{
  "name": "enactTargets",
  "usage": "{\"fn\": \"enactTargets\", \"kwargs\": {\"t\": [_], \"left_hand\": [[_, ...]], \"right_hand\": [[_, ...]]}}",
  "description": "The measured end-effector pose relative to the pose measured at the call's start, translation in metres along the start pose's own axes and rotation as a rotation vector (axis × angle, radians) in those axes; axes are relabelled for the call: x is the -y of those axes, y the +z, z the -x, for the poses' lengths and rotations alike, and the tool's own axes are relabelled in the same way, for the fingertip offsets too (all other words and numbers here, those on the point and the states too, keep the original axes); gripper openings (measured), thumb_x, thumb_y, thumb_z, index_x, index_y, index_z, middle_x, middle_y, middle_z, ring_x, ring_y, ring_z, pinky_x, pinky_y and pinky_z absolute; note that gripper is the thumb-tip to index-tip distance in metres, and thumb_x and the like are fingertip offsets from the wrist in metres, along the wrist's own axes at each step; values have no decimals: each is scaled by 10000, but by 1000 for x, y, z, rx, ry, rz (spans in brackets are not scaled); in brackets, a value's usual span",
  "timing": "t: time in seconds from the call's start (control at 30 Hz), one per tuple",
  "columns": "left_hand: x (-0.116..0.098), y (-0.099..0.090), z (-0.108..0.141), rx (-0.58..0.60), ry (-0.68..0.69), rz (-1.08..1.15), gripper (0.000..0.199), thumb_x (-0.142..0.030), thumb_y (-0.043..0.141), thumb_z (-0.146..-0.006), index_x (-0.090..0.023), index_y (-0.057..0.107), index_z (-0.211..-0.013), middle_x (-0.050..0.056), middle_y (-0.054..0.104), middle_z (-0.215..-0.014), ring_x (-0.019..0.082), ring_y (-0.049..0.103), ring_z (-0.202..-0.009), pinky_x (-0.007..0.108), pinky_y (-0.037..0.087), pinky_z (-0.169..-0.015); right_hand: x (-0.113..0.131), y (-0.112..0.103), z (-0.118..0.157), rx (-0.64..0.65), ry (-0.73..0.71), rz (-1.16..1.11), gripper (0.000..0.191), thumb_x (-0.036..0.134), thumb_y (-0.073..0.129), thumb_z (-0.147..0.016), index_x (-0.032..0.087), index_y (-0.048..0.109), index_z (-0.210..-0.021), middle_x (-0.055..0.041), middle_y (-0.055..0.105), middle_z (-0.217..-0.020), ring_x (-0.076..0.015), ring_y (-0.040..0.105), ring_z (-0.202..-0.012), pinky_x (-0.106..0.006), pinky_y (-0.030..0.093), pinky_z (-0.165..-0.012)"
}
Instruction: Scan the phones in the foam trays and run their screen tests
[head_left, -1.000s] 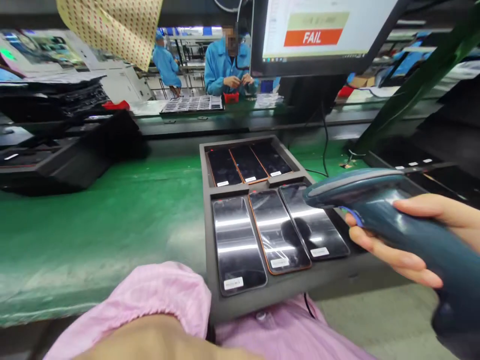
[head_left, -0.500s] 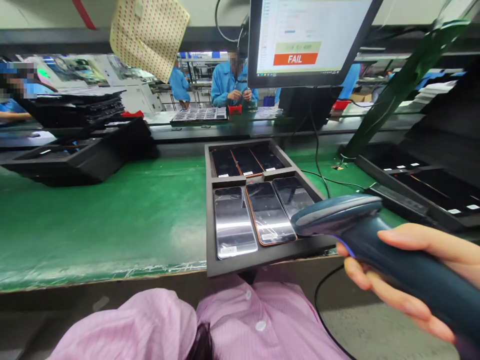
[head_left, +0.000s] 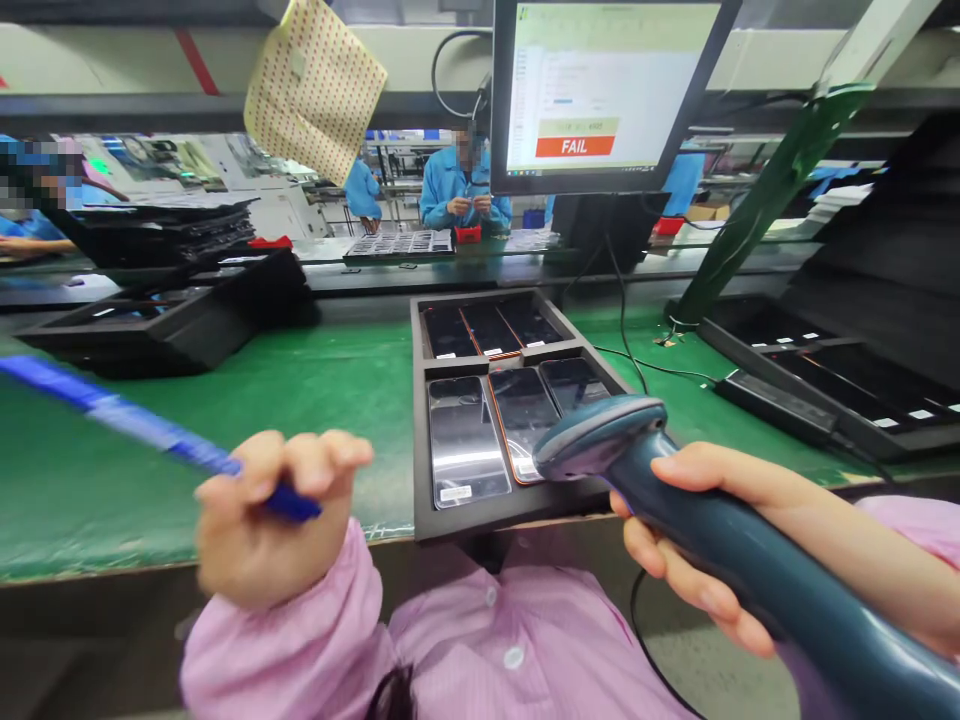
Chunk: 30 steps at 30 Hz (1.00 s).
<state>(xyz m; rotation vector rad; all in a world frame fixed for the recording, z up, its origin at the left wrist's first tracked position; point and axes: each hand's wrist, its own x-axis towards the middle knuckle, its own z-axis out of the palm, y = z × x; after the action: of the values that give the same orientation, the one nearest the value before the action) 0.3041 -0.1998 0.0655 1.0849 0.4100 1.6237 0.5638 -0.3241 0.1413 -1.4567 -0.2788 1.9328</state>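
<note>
My right hand (head_left: 720,540) is wrapped round the handle of a dark blue-green barcode scanner (head_left: 750,540). The scanner's head hangs over the near right part of a black foam tray (head_left: 480,527), hiding some of what lies there. In the tray are two rows of phones; a near-row phone (head_left: 466,440) with a glossy face has a small white label, and an orange-edged phone (head_left: 521,405) lies beside it. Left of the tray, my left hand (head_left: 274,530) is closed on a blue pen (head_left: 161,430), blurred by motion, above the table's front edge.
A monitor (head_left: 600,90) showing a red FAIL bar stands behind the tray. More black trays sit at left (head_left: 165,330) and right (head_left: 847,370). A green post (head_left: 765,220) rises at right, with cables near it. A person in blue (head_left: 457,185) works opposite.
My left hand has come into view at the lower left with the blue pen. My right hand and the scanner have shifted left, further over the near row of phones.
</note>
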Motion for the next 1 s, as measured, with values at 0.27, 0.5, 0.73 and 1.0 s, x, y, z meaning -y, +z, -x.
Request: {"fn": "enactTargets", "kwargs": {"t": [0.27, 0.5, 0.73, 1.0], "left_hand": [[81, -16, -17, -89, -134, -396, 297, -321, 694, -656, -208, 505, -854, 58, 558, -1193, 236, 456, -1195, 397, 386, -968], [101, -14, -8, -85, -320, -284, 690, -409, 743, -561, -187, 483, -1161, 107, 513, -1272, 286, 474, -1188, 390, 385, -984], [111, -18, -5, -162, -289, -166, 610, -510, 763, -479, -167, 589, -952, 110, 619, -1110, 300, 567, -1042, 373, 462, -858], [96, -1, 0, -201, -382, -291, 643, -566, 711, -520, -156, 591, -1000, 50, 660, -830, 205, 620, -754, 306, 501, -671]], "right_hand": [[5, 3, -4, -15, -93, -63, 321, 370, 412, -809, 105, 581, -742, -51, 579, -558, -95, 500, -354, -175, 433, -299], [10, 1, -7, 0, -137, -5, 375, 383, 336, -850, 108, 559, -729, -59, 581, -538, -94, 501, -331, -169, 432, -308], [9, -7, 4, -27, -166, -2, 381, 359, 318, -866, 97, 578, -773, -74, 614, -568, -93, 496, -323, -173, 428, -303], [8, -26, 19, -189, -97, 91, 455, 358, 314, -902, 86, 597, -671, -24, 527, -414, -77, 503, -314, -127, 384, -325]]}}
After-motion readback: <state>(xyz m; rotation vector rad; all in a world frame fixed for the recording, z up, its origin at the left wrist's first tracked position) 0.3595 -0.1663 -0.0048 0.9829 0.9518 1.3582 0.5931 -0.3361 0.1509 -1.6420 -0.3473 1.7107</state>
